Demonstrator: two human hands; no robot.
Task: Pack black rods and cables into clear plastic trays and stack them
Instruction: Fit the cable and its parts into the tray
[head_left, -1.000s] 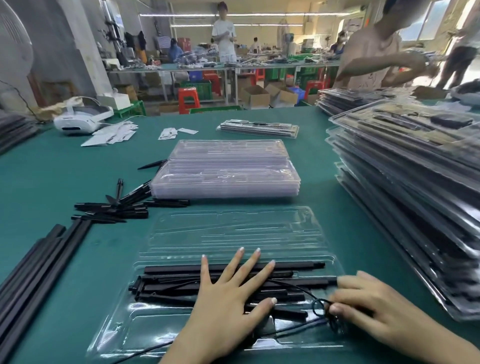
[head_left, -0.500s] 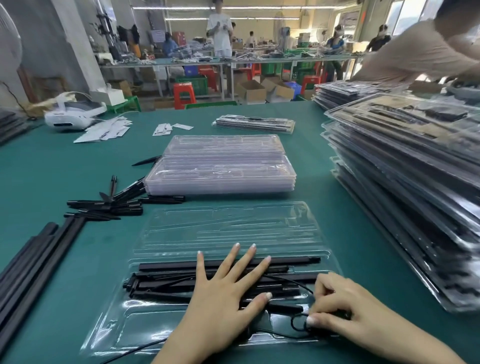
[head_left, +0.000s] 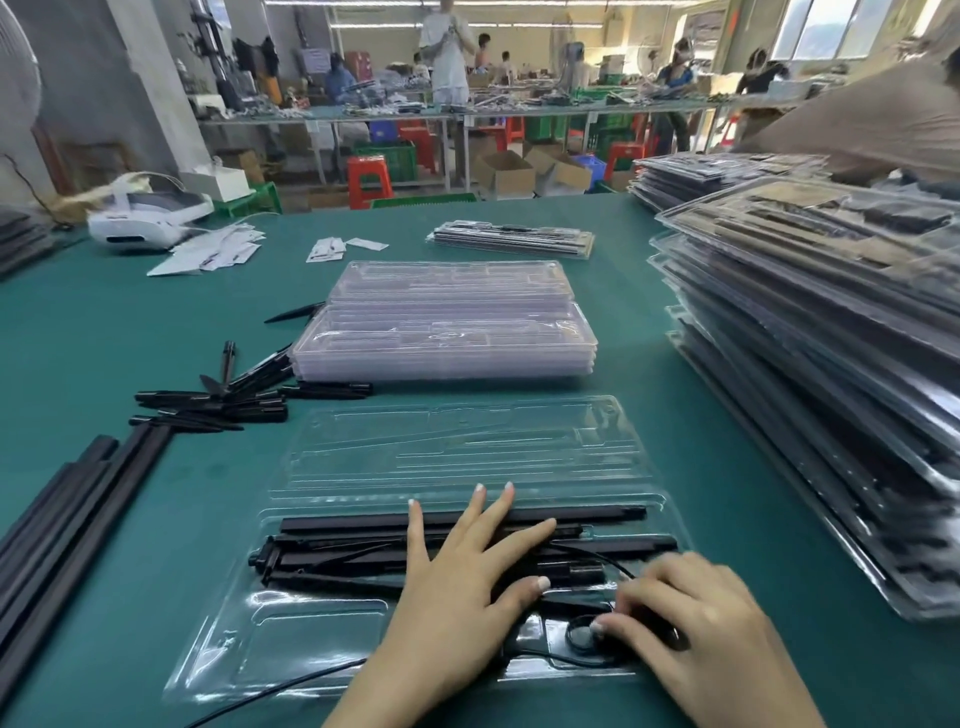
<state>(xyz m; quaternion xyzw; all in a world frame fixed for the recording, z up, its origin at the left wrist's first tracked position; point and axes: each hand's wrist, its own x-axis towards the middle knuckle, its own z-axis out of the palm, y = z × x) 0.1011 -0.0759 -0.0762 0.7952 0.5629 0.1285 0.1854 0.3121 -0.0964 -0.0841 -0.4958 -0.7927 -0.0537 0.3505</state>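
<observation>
On the green worktop (head_left: 156, 322), an open clear plastic tray (head_left: 457, 452) holds the black rods (head_left: 343, 551) in its near half. The left hand (head_left: 462, 582) lies flat on them, its grip spread and holding nothing. The right hand (head_left: 691, 623) curls its grip onto the coiled black cable (head_left: 582, 636) in the tray's near right pocket; empty trays (head_left: 447, 332) are stacked beyond.

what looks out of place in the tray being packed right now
The cable is not fully in the tray: one end trails out over the near edge onto the table. The right hand is coiling the rest into a pocket while the left hand lies flat on the rods.
</observation>
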